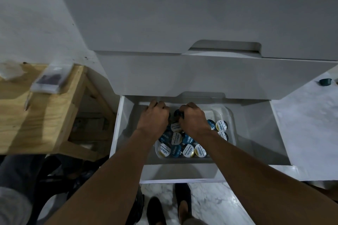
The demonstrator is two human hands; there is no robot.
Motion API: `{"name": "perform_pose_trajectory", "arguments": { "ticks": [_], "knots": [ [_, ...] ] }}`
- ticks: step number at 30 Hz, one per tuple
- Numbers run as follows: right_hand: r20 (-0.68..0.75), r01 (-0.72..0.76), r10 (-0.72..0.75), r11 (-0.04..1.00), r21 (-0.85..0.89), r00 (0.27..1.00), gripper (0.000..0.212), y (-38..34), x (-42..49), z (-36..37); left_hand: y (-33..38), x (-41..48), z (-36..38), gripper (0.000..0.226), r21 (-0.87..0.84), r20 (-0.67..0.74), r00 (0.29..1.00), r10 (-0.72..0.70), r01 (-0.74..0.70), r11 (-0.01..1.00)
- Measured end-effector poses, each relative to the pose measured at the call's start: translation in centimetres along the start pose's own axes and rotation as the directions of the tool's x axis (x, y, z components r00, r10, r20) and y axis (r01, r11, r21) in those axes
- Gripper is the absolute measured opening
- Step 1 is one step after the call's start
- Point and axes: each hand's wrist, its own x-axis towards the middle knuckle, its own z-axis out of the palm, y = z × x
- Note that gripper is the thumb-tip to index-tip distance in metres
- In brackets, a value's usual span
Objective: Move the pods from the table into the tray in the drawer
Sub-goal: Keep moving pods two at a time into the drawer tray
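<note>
A clear plastic tray (pixel 229 115) sits inside the open white drawer (pixel 256 133). Several pods (pixel 187 150) with white or blue lids lie packed in it. Both my hands reach into the tray's back part. My left hand (pixel 155 118) has its fingers curled downward, and a dark pod edge shows beside its knuckles. My right hand (pixel 194 119) grips a dark pod (pixel 177 113) in curled fingers. One dark green pod (pixel 325 81) lies on its side on the marble table (pixel 311 124) at the right.
Closed white drawer fronts (pixel 201 76) rise just behind the hands. A wooden table (pixel 45 115) at the left carries a clear plastic case (pixel 52 78). My feet (pixel 181 197) stand on marble floor below the drawer front.
</note>
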Motion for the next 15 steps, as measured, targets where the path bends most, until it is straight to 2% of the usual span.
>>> {"name": "perform_pose_trajectory", "arguments": {
  "ticks": [6, 15],
  "knots": [
    [-0.008, 0.02, -0.02, 0.999, -0.033, 1.0, 0.029, 0.29, -0.19, -0.07, -0.51, 0.17, -0.1, 0.022, 0.021, 0.029, 0.999, 0.038, -0.038, 0.999],
    [-0.019, 0.008, -0.009, 1.0, -0.03, 1.0, 0.027, -0.12, 0.09, 0.38, -0.66, 0.11, -0.02, 0.021, 0.147, -0.02, 1.0, 0.022, -0.019, 0.989]
  ]
}}
